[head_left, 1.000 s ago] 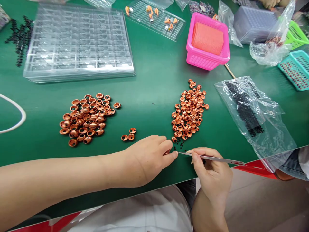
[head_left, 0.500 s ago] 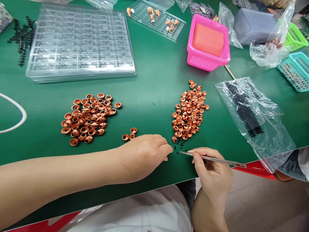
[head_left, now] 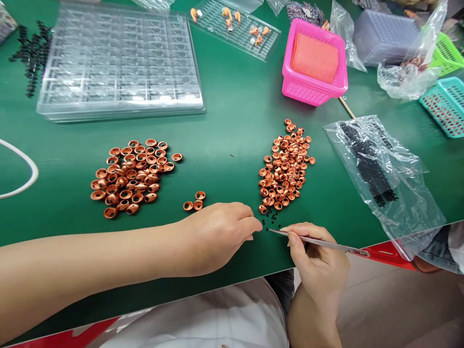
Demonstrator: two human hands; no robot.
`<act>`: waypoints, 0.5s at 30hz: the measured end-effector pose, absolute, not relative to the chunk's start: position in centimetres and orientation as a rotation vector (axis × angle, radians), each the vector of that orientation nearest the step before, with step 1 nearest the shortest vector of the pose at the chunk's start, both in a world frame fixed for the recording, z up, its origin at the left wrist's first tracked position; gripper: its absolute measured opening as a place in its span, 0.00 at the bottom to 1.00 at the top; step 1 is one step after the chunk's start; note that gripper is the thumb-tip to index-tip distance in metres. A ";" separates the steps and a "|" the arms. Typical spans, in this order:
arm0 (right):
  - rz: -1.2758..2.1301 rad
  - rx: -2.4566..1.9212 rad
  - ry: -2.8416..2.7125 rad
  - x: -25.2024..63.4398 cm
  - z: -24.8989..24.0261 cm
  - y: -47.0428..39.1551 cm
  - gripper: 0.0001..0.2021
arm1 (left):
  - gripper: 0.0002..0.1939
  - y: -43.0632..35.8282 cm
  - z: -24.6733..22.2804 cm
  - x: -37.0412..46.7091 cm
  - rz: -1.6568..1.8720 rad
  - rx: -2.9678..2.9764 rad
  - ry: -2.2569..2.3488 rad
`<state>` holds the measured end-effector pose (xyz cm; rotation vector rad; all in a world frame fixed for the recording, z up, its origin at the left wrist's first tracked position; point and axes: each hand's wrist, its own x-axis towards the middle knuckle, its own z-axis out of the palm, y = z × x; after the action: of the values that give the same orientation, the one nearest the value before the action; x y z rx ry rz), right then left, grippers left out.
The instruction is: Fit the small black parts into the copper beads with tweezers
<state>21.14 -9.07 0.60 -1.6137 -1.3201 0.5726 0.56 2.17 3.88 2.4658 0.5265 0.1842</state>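
My right hand is closed around metal tweezers, whose tips touch down beside tiny black pieces on the green table. Just left of those pieces is my left hand, fingers curled together and pointing right; whatever they hold is hidden. Above the black pieces lies a heap of small copper-coloured cups. A second heap of larger-looking copper cups is at the left, and three or so more cups lie behind my left hand.
Clear compartment trays are stacked at the back left, beside black strips. A pink basket with an orange-red block stands at the back. A plastic bag of black strips lies right. A white cable loops at the left edge.
The tweezer tips have shifted slightly left, and my left fingertips have moved a little to the right. The heaps look the same.
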 end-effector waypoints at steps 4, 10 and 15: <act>0.559 -1.632 -1.301 21.0 0.6 -9.1 0.06 | 0.10 2.2 3.8 0.5 0.209 2.438 0.542; 0.549 -1.601 -1.320 21.0 0.7 -9.1 0.06 | 0.09 2.4 3.6 0.3 0.236 2.440 0.555; 0.550 -1.576 -1.373 21.2 0.7 -9.2 0.08 | 0.07 2.5 3.8 0.2 0.204 2.438 0.596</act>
<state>21.17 -9.16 0.67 -1.5763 -1.3733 0.5497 0.22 2.53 3.78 2.4377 0.5960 0.2040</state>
